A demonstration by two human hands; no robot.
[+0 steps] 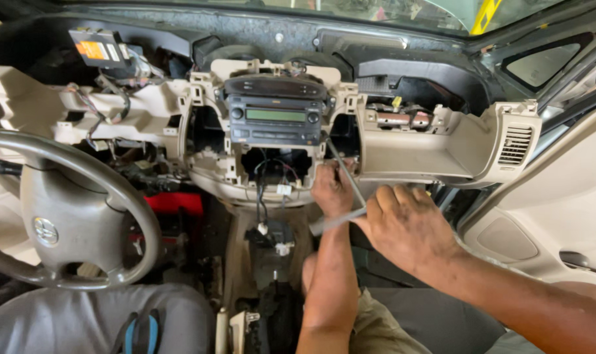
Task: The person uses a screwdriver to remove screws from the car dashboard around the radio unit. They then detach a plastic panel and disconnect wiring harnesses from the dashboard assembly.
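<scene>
I look at a stripped beige car dashboard with the dark radio unit still in its centre. My left hand reaches up to the lower right corner of the radio frame, fingers curled against the dash edge. My right hand is closed around a grey metal tool handle, a thin shaft rising from it toward the dash. What the tool tip touches is hidden behind my left hand.
The steering wheel fills the left. Loose wires and white connectors hang below the radio into the open centre console. A beige side vent and door panel stand at the right. Grey seats lie at the bottom.
</scene>
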